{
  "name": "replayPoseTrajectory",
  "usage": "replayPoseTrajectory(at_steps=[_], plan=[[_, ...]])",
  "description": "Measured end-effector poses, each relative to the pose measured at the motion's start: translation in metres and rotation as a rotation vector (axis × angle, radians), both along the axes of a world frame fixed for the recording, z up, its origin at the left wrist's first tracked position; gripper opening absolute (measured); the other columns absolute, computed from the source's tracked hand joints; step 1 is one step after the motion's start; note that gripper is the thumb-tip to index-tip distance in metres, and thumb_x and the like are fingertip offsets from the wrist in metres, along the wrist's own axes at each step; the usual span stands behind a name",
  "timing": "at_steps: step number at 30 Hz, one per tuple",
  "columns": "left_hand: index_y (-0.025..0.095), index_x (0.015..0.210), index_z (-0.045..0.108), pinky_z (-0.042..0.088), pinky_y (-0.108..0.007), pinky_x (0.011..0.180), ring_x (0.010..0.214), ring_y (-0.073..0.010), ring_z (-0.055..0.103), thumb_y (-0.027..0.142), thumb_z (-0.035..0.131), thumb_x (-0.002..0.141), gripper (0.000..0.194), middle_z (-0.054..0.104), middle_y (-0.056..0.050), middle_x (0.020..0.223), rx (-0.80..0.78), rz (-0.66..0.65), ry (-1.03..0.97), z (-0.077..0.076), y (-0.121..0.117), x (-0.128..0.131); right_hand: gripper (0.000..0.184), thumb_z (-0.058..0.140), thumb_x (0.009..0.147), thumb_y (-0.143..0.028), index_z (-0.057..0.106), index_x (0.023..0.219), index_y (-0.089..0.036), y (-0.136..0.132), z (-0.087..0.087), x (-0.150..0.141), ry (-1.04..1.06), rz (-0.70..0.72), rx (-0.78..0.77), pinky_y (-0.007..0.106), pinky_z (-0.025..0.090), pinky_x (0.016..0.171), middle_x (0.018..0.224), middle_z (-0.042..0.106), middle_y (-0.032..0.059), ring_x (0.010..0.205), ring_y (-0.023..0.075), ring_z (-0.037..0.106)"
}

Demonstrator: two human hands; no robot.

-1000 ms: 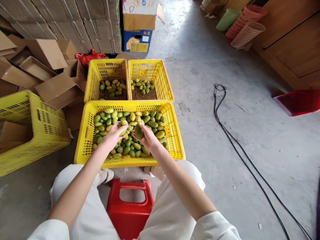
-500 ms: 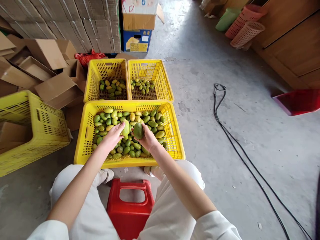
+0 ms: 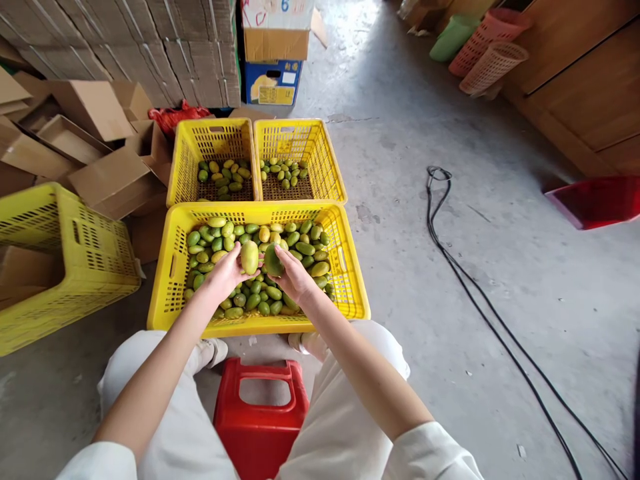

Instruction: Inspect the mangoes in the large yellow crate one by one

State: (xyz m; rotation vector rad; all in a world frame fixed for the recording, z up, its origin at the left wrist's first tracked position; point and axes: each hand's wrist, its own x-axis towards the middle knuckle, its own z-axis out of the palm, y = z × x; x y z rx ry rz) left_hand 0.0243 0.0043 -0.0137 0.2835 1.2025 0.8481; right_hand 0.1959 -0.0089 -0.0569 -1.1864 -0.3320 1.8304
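A large yellow crate (image 3: 350, 267) in front of me is full of green and yellowish mangoes. My left hand (image 3: 226, 275) grips a yellow-green mango (image 3: 249, 257) above the pile. My right hand (image 3: 295, 279) grips a darker green mango (image 3: 273, 260) right beside it; the two fruits nearly touch. Beyond the big crate stand two smaller yellow crates, the left one (image 3: 213, 137) and the right one (image 3: 300, 137), each with a thin layer of mangoes on its floor.
I sit on a red stool (image 3: 260, 420). Another yellow crate (image 3: 65, 260) stands at left among cardboard boxes (image 3: 95, 107). A black cable (image 3: 480, 293) runs over the concrete floor at right, near a red tray (image 3: 595, 200). Pink baskets (image 3: 493, 53) lie far right.
Both hands have lifted their mangoes slightly from the pile and turned them upright, bringing the two fruits close together.
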Motion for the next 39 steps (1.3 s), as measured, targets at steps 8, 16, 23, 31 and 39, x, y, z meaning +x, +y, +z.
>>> replayPoseTrajectory(at_steps=[8,16,23,31,39], plan=[[0.017,0.087,0.069,0.055,-0.022,0.063,0.062,-0.0108,0.063,0.024,0.094,0.085,0.026,0.070,0.001,0.072,0.091,-0.064,0.053,0.002,-0.003,-0.001,0.044,0.093,0.083,-0.059,0.070,0.101,-0.026,0.002,0.005,-0.002,0.026,0.008,-0.045,0.036,0.064,0.084,0.094,0.081,0.0033,0.109,0.0266,0.079],[0.020,0.095,0.074,0.063,-0.026,0.078,0.085,-0.0147,0.073,0.030,0.094,0.088,0.024,0.078,-0.002,0.091,0.056,0.034,0.049,-0.002,-0.003,0.000,0.051,0.105,0.065,-0.041,0.073,0.102,-0.027,0.000,0.007,0.000,0.042,0.008,-0.013,0.033,0.066,0.088,0.103,0.083,-0.0002,0.105,0.0227,0.080],[0.019,0.104,0.080,0.066,-0.040,0.097,0.118,-0.0293,0.078,0.034,0.092,0.092,0.022,0.084,-0.012,0.112,0.081,0.031,0.037,-0.004,-0.002,-0.002,0.056,0.104,0.066,-0.049,0.076,0.109,-0.028,0.001,0.009,0.003,-0.001,0.015,-0.015,0.041,0.068,0.095,0.108,0.085,0.0011,0.105,0.0262,0.083],[0.017,0.103,0.075,0.070,-0.041,0.090,0.100,-0.0268,0.083,0.038,0.078,0.102,0.021,0.083,-0.012,0.102,-0.029,0.061,0.002,0.003,0.002,-0.001,0.048,0.077,0.089,-0.074,0.070,0.092,-0.027,0.007,0.014,0.004,-0.058,0.031,-0.066,0.037,0.064,0.081,0.096,0.086,0.0086,0.114,0.0311,0.080],[0.020,0.092,0.067,0.067,-0.033,0.078,0.071,-0.0153,0.072,0.022,0.090,0.090,0.024,0.072,0.000,0.081,0.020,0.033,0.018,-0.003,-0.002,-0.002,0.054,0.074,0.084,-0.080,0.063,0.093,-0.028,0.007,0.023,0.004,0.060,0.014,-0.078,0.040,0.064,0.074,0.091,0.082,0.0067,0.101,0.0321,0.077]])
